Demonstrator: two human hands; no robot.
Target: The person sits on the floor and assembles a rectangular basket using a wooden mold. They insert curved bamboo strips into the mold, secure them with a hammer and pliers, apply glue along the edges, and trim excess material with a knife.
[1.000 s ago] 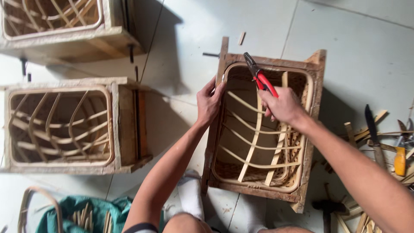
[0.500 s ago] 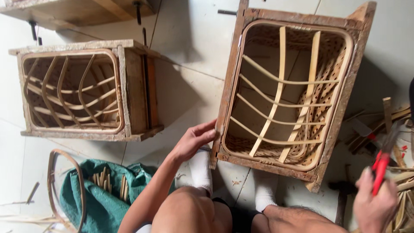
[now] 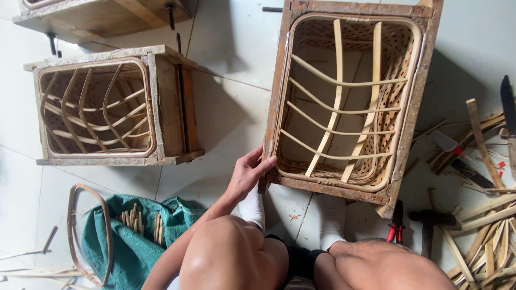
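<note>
A wooden box frame (image 3: 279, 80) with a half-woven rattan basket (image 3: 398, 70) inside stands on the tiled floor in front of me. Thin curved bamboo ribs (image 3: 338, 113) cross its opening. My left hand (image 3: 248, 173) grips the frame's near left corner, fingers hooked over the edge. My right hand is out of view. Red-handled pliers (image 3: 396, 224) lie on the floor by the frame's near right corner, beside a dark hammer (image 3: 428, 223). My feet in white socks (image 3: 331, 221) rest against the frame's near side.
A second wooden frame with a basket (image 3: 97, 107) lies at the left, and a third (image 3: 80, 13) at the top left. A green cloth with short sticks (image 3: 134, 236) and a rattan hoop (image 3: 105, 225) are at the lower left. Bamboo strips (image 3: 484, 225) and a knife (image 3: 508, 102) clutter the right.
My right hand carried the red pliers away from the basket rim to the right and has left the view; the pliers now lie on the floor. My left hand slid to the frame's near corner.
</note>
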